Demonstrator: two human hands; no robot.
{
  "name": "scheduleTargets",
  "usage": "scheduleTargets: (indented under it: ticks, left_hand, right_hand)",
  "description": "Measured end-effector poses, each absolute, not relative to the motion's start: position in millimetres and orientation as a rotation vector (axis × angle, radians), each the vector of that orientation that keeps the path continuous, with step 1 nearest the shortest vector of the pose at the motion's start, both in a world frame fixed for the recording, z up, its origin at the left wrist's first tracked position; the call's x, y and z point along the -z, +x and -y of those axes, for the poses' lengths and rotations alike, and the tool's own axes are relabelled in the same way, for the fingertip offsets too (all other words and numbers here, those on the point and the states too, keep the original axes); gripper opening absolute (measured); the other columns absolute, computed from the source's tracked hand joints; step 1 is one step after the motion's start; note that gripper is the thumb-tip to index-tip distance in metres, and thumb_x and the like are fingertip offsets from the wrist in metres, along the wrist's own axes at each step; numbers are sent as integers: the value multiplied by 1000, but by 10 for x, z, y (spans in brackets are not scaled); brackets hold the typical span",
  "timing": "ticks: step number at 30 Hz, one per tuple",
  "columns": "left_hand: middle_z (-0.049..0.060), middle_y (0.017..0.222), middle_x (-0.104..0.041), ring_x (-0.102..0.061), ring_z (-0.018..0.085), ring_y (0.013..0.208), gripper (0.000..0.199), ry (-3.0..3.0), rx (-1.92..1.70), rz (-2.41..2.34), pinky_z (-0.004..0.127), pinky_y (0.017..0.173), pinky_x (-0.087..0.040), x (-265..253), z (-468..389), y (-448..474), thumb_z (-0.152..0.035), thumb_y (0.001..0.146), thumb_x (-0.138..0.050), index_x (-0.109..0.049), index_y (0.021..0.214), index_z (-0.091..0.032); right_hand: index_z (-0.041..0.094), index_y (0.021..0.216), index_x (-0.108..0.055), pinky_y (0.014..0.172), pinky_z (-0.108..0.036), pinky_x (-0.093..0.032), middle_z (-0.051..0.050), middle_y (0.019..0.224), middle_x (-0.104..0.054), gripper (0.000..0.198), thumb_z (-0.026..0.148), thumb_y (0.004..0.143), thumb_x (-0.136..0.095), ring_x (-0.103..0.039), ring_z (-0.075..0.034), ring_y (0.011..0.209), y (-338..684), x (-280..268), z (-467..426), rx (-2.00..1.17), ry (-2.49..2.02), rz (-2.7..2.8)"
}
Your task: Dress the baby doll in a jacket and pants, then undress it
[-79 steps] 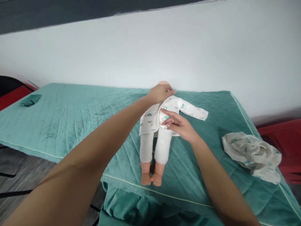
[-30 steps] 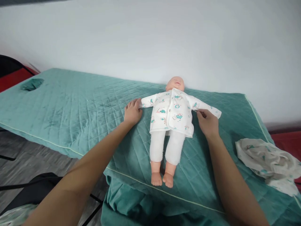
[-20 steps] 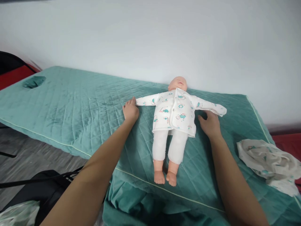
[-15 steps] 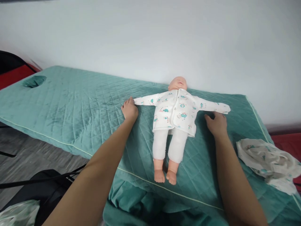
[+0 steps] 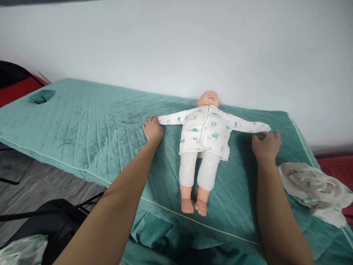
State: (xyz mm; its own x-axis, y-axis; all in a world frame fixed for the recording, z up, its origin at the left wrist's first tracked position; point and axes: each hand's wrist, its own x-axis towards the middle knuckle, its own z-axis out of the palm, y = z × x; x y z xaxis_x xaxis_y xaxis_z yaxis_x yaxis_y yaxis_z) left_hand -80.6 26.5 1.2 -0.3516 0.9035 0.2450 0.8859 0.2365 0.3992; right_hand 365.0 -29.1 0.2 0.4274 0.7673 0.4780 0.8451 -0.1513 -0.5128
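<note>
A baby doll (image 5: 208, 98) lies on its back on the green quilted bed, its arms spread sideways. It wears a white jacket (image 5: 193, 136) with small teal and pink prints, and white leggings (image 5: 187, 169); its feet are bare. My left hand (image 5: 152, 129) rests on the quilt with its fingers closed at the cuff of the sleeve on the left. At the far end of the other sleeve (image 5: 248, 126), my right hand (image 5: 267, 145) has its fingers bent in on the tapered cuff. The fingertips of both hands are partly hidden.
A crumpled printed white cloth (image 5: 314, 191) lies near the right edge of the quilted cover (image 5: 96, 129). A face hole (image 5: 42, 96) opens at the bed's left end. The wall (image 5: 176, 48) stands right behind. A black chair (image 5: 60, 221) is at lower left.
My right hand has moved right along the underside of the sleeve to its end, where the cuff now looks drawn to a point. My left hand and the doll have stayed put.
</note>
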Motion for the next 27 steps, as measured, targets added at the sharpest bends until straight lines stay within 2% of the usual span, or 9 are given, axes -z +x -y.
scheduleTargets:
  ticks: [3,5,7,10,12,14,16,19,27]
  left_hand:
    - [14,149,-54,-45,34,138,54,1755,-768,-2441,52,112,-33,-8,-273,-798,-18,91,-35,-56,141,-20]
    - [14,148,-55,-46,33,138,55,1744,-767,-2448,51,112,-34,-11,-274,-793,-18,92,-34,-55,142,-19]
    - [13,147,-56,-47,32,137,56,1728,-756,-2464,50,112,-35,-15,-273,-790,-18,92,-33,-53,144,-19]
    - [14,147,-56,-48,32,137,56,1709,-757,-2487,48,112,-35,-19,-270,-790,-19,92,-34,-51,145,-18]
    - [15,147,-55,-48,32,137,55,1714,-772,-2477,48,112,-34,-20,-269,-792,-18,92,-35,-50,145,-18]
    - [16,146,-55,-49,33,136,54,1722,-782,-2460,48,112,-34,-19,-272,-793,-18,92,-36,-51,144,-18]
    - [16,144,-57,-51,32,135,53,1713,-790,-2468,48,111,-35,-14,-280,-791,-16,92,-37,-52,143,-18]
    - [15,141,-59,-53,32,133,51,1689,-805,-2507,47,111,-37,0,-296,-785,-14,91,-40,-55,139,-19]
    - [17,139,-60,-53,33,132,45,1699,-844,-2501,48,109,-38,38,-324,-797,-12,92,-43,-59,133,-17]
  right_hand:
    - [18,111,-66,115,-59,-33,-22,148,-49,29,36,90,-57,-42,-36,141,3201,-249,463,200,-1672,1430]
    - [24,121,-61,116,-58,-35,-15,143,-57,32,40,94,-56,-50,-32,136,2840,-385,591,0,-1338,1686]
    - [29,133,-55,122,-64,-23,-9,151,-52,44,43,92,-63,-44,-32,143,2528,-461,702,-172,-1128,1970]
    - [32,143,-50,123,-65,-19,-5,158,-43,61,45,87,-71,-30,-33,151,2277,-471,808,-217,-1041,2166]
    - [32,138,-55,123,-62,-23,-4,157,-45,48,40,92,-68,-33,-31,151,2254,-451,841,-148,-1065,2155]
    - [32,125,-64,122,-60,-27,-2,149,-54,29,31,96,-62,-42,-28,146,2292,-441,855,-66,-1066,2119]
    - [30,111,-69,120,-57,-33,0,139,-64,18,24,98,-58,-51,-26,139,2341,-451,862,-38,-1018,2100]
    - [26,106,-69,118,-53,-39,-2,130,-70,17,18,97,-57,-58,-23,133,2391,-482,865,-129,-887,2137]
    - [27,102,-69,116,-54,-41,-3,124,-73,17,15,92,-63,-66,-23,121,2435,-508,862,-254,-758,2095]
